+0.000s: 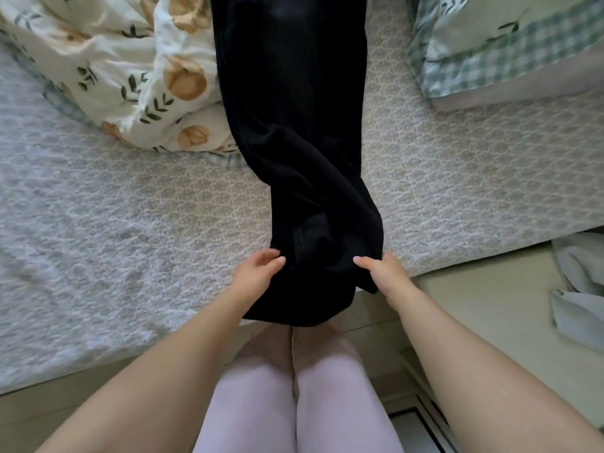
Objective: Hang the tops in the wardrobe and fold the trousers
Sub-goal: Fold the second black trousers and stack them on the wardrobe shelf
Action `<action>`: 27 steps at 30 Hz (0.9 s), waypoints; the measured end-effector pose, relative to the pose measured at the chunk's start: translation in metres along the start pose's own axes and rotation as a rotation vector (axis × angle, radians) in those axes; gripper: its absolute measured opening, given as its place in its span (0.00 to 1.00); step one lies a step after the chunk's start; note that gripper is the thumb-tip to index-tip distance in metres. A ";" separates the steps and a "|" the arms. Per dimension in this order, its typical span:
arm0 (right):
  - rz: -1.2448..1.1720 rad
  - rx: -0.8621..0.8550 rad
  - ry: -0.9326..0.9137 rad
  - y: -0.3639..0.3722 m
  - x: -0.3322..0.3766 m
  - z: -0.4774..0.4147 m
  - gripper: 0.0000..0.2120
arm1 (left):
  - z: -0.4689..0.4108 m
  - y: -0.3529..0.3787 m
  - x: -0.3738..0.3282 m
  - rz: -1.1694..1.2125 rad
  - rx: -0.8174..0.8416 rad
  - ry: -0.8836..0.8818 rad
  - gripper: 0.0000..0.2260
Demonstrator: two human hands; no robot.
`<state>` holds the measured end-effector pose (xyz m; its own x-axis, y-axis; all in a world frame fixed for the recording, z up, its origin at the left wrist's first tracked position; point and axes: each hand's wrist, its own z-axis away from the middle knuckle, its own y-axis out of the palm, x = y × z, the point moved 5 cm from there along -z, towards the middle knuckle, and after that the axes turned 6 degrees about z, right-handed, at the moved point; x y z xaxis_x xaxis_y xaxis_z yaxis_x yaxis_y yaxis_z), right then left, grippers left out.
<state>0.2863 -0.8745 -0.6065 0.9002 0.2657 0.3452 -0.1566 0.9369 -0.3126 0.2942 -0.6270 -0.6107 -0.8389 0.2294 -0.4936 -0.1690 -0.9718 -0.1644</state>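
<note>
Black trousers [294, 125] lie lengthwise across the bed [130, 207], their near end pinched at either edge by the left hand [258, 272] and right hand [384, 273].

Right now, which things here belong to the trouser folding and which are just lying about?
Job: black trousers, left hand, right hand at their near end.
Lying about: floral duvet, checked pillow, pale cloth beside the bed.

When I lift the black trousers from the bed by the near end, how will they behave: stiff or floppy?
Probably floppy: the black trousers wrinkle and droop over the bed edge between the left hand and the right hand. Likely not slippery, since the cloth looks matte. The long far part would probably drag along.
</note>
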 end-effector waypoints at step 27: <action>0.217 -0.091 0.029 0.037 -0.100 -0.016 0.15 | 0.005 -0.008 0.074 -0.235 -0.183 -0.009 0.14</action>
<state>0.1971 -0.8706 -0.6670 0.8610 0.4506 0.2358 -0.3114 0.8337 -0.4560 0.2312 -0.6029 -0.6420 -0.7924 0.4461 -0.4161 -0.2640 -0.8657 -0.4253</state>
